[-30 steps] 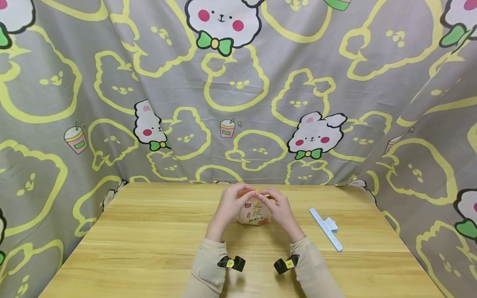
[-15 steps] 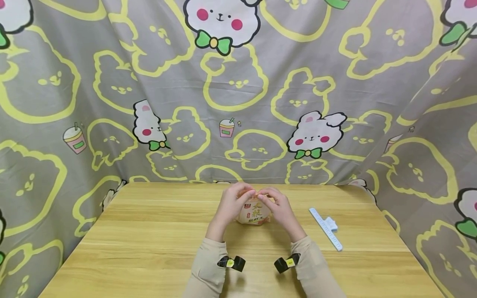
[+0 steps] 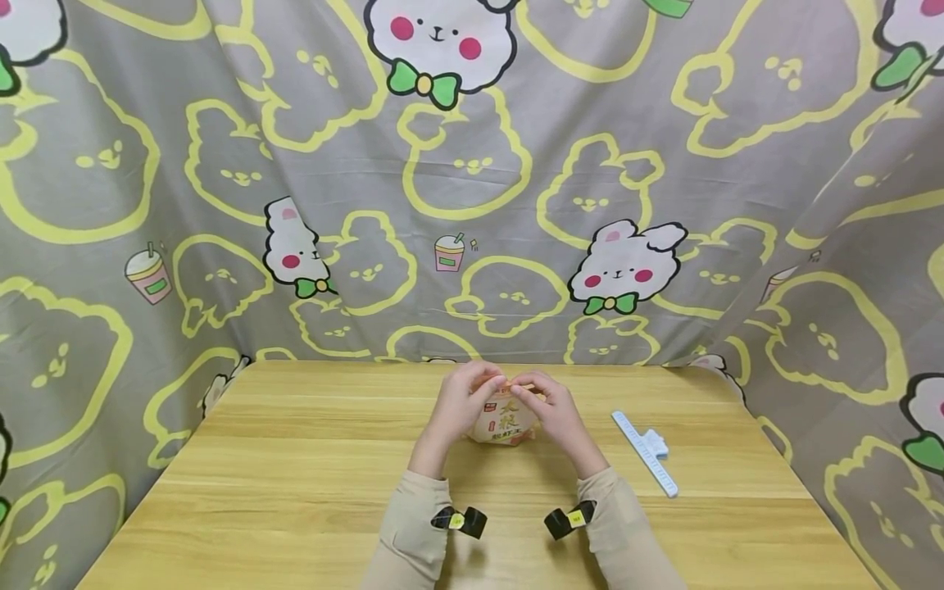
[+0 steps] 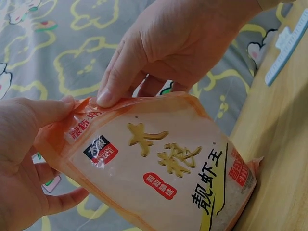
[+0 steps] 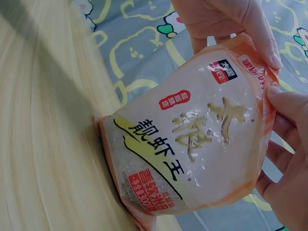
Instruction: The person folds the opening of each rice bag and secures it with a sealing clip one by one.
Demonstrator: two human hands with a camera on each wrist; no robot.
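Observation:
A bag of rice (image 3: 504,419), orange-edged with a pale front and gold and black characters, stands upright on the table. My left hand (image 3: 460,403) pinches its top edge on the left, thumb in front. On the other side my right hand (image 3: 551,407) pinches the same edge, and the two thumbs nearly meet at the middle. In the left wrist view the bag's front (image 4: 159,159) faces the camera, with the orange top folded under the thumbs. The right wrist view shows the rice bag (image 5: 192,139) with its bottom on the wood; fingers behind it are partly hidden.
A light blue bag clip (image 3: 647,456), long with a tab, lies on the wooden table (image 3: 295,492) to the right of my right hand. A grey curtain (image 3: 354,180) with yellow cartoon outlines hangs behind the table and along both sides.
Both hands stay at the bag's top edge with almost no movement. The bag and the blue clip keep their places.

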